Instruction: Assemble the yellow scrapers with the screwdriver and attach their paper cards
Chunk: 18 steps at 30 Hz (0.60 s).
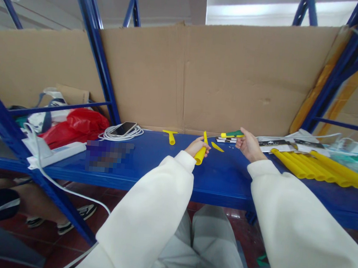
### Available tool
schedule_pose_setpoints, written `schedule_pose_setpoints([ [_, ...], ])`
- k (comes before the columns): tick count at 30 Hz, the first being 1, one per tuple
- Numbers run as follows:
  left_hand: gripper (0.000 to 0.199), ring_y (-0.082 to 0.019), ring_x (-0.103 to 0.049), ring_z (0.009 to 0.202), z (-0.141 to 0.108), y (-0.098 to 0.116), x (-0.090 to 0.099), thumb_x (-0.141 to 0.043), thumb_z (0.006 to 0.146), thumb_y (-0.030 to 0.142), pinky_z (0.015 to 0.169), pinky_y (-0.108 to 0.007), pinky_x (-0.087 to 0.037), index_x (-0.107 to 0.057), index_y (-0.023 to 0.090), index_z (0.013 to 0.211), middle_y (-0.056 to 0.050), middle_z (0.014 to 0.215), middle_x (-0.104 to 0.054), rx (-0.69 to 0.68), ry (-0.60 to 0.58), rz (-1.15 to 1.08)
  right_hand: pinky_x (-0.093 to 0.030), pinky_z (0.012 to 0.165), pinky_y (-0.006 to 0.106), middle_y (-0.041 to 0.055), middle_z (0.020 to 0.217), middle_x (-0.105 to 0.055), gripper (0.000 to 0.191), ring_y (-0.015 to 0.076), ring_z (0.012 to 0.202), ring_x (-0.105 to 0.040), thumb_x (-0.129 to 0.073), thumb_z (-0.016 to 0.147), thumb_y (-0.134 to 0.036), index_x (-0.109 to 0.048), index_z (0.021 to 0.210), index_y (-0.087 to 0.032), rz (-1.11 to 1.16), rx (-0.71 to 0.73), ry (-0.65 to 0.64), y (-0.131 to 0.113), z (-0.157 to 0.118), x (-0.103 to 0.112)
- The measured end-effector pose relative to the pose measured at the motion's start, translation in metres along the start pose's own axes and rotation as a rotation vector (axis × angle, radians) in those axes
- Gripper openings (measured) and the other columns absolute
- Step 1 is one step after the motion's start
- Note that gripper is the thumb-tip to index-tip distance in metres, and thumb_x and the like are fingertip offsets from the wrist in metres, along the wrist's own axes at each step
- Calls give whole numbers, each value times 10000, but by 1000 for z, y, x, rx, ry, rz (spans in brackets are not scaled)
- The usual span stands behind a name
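Observation:
My left hand (pixel 198 147) is closed around a yellow T-shaped plastic piece (pixel 200 155), whose hollow round end points down toward me. In my right hand (pixel 248 145) I grip a screwdriver (pixel 233 134) with a green and yellow handle. Its thin shaft points left toward the yellow piece; whether the tip touches it I cannot tell. A flat, pointed yellow piece (pixel 217 147) lies on the blue shelf (pixel 163 170) between my hands. Farther left, another yellow T-shaped piece (pixel 171 137) rests near the back.
Several yellow tubes (pixel 315 167) lie in a row at the right. At the left are a phone (pixel 123 128) on a coiled white cable (pixel 107 134) and a red bag (pixel 80 126). Cardboard (pixel 239 81) backs the shelf between blue posts (pixel 101 57). A person's legs (pixel 31 196) show lower left.

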<state>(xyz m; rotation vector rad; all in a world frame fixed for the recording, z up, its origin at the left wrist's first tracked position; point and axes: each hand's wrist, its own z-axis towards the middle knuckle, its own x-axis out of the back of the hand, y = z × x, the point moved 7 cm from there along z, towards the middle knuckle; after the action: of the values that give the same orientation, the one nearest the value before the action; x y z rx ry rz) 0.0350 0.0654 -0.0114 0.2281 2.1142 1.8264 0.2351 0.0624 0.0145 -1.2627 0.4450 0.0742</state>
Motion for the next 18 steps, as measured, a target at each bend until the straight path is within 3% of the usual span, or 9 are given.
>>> schedule_pose_setpoints([
  [4, 807, -85, -473, 450, -1, 1, 0, -512, 730, -48, 445, -191, -374, -283, 181, 1469, -3, 736, -607, -14, 18, 20, -332, 348, 148, -74, 461, -458, 420, 65, 375, -415, -749, 773, -474, -417, 705, -225, -5, 9, 8, -2, -4, -1],
  [11, 744, -86, -466, 445, -3, 3, 2, -513, 756, -35, 433, -179, -359, -312, 190, 1436, 24, 674, -558, -12, 48, 14, -398, 390, 161, -16, 569, -608, 269, 82, 425, -499, -644, 887, -365, -468, 757, -210, 19, -36, -34, -3, -7, -7],
  [18, 754, -85, -469, 444, -2, 2, 1, -528, 735, -38, 434, -185, -362, -328, 176, 1430, 19, 681, -563, -19, 31, 5, -388, 370, 167, -41, 481, -512, 322, 81, 400, -460, -701, 835, -393, -470, 705, -211, 21, -22, 14, -2, -4, -2],
])
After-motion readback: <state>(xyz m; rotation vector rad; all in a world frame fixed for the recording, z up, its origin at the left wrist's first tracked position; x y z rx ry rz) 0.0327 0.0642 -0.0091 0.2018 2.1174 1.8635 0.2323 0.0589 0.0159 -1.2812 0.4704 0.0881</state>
